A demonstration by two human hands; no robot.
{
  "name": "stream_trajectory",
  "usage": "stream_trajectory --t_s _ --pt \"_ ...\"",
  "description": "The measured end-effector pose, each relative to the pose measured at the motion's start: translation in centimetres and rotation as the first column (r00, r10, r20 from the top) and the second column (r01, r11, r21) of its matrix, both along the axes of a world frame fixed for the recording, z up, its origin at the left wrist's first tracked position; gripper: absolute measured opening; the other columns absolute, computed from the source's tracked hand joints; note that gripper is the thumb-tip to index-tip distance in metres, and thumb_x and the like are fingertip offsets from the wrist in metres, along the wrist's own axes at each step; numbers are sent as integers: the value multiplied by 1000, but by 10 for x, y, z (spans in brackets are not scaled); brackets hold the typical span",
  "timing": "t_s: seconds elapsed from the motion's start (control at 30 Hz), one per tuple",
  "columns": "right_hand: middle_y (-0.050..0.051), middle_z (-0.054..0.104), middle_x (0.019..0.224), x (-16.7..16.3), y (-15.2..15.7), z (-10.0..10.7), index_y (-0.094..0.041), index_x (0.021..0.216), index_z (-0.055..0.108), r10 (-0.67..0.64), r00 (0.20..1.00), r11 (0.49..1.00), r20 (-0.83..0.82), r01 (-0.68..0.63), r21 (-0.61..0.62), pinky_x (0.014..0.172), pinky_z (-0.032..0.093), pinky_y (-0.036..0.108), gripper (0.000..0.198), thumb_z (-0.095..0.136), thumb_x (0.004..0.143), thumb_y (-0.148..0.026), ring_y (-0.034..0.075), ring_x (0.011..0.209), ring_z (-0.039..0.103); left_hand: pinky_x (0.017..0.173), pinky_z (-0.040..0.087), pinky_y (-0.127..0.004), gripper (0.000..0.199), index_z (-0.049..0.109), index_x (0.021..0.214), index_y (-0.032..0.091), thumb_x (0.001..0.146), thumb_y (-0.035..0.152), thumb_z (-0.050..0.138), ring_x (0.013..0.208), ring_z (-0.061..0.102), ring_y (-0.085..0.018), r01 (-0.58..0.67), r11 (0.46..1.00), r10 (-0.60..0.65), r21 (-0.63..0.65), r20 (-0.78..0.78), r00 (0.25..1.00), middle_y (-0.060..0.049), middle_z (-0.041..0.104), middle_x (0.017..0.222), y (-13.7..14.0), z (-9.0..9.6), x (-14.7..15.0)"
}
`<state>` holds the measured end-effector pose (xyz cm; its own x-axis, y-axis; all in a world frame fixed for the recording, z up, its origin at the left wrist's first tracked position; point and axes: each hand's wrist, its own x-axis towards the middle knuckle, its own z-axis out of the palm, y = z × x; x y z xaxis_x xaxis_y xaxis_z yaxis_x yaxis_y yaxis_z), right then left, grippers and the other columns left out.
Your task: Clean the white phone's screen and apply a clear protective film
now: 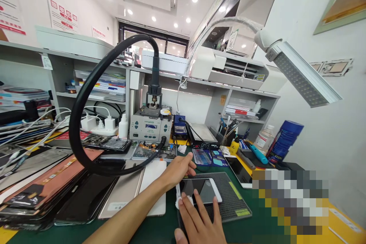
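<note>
A white-framed phone (pixel 200 190) with a dark screen lies on a grey textured mat (pixel 228 183). My right hand (pixel 201 221) is spread over the phone's near side, fingers apart and pointing away from me. Under its fingers, by the phone's left end, shows a crumpled white tissue (pixel 179 201). From the lower left my left arm reaches in, and my left hand (pixel 180 166) hovers just beyond the phone's far left corner. Its fingers are loosely bent and a little apart, with nothing visible in them.
Left of the mat lie tablet panels (pixel 122 194) and stacked screens (pixel 48 183). A thick black hose (pixel 74 122) loops over them from a grey hot-air station (pixel 150 127). Another white phone (pixel 238 169), a blue can (pixel 286 141) and a clear bottle (pixel 264 137) are on the right. A lamp (pixel 305 74) hangs above.
</note>
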<state>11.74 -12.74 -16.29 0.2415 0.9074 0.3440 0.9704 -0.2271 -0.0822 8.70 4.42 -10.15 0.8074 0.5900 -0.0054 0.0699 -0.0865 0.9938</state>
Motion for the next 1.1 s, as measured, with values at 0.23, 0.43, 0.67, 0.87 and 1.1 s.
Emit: stream_trajectory --t_s 0.23,0.43,0.67,0.87,1.1 --pt "-7 35 151 8 13 32 -38 147 41 134 981 962 -141 -163 -220 105 20 82 51 27 101 -55 43 140 32 79 49 -36 68 72 81 13 84 73 42 80 66 -25 -10 1000 10 14 11 1000 -13 75 79 -2 1 0" --pt "-6 34 154 0 22 53 -33 149 40 100 978 967 -180 -138 -212 111 9 77 53 25 102 -52 39 145 25 79 49 -37 67 72 79 12 84 72 42 78 66 -25 -20 1000 20 8 20 1000 -14 74 78 -2 3 0" --pt "-3 39 153 -5 27 63 -32 148 44 68 974 982 -216 -104 -156 113 5 74 53 23 103 -51 36 144 29 75 50 -36 68 71 79 11 83 73 45 71 66 -24 -20 999 21 -30 41 999 -14 73 76 -1 -1 2" --pt "-3 31 157 -3 29 69 -28 150 40 30 968 969 -249 -89 -230 112 -2 74 56 21 102 -49 35 147 21 75 50 -36 69 71 79 9 82 74 45 72 65 -23 -28 998 30 -55 38 999 -15 73 77 -1 0 2" --pt "-7 22 159 0 26 78 -27 153 30 -73 953 936 -294 -37 -351 113 -11 68 60 9 102 -49 31 149 12 73 47 -34 69 72 79 9 82 73 46 72 64 -22 -41 998 42 -45 18 999 -15 74 81 0 0 4"
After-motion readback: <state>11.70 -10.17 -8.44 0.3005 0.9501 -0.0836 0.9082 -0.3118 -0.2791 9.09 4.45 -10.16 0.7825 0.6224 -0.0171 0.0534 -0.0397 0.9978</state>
